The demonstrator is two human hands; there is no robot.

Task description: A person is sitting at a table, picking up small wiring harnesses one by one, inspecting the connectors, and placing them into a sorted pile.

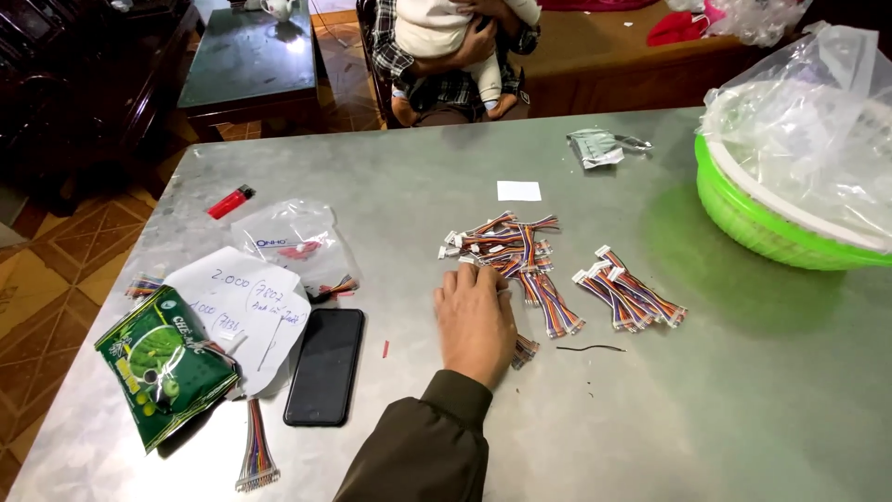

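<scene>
Grey metal table (743, 390): my hand and all the things lie on it.
Left hand (474, 321): it lies flat, palm down, fingers close together, tips touching the pile of little wire bundles with white plugs (506, 253).
Right hand: I cannot see it.
Second small bunch of striped wires (630, 296): just right of the pile.
Black flat phone (325, 364): left of my hand.
Green plastic basket (757, 228): far right.

Soft, even light falls on the metal table (650, 390), which gives a dull sheen at its far side — no hard glare. Shadows are faint, darkest under the green basket (743, 223). Far left lies dim. Edges bow slightly — focus sharp.
</scene>
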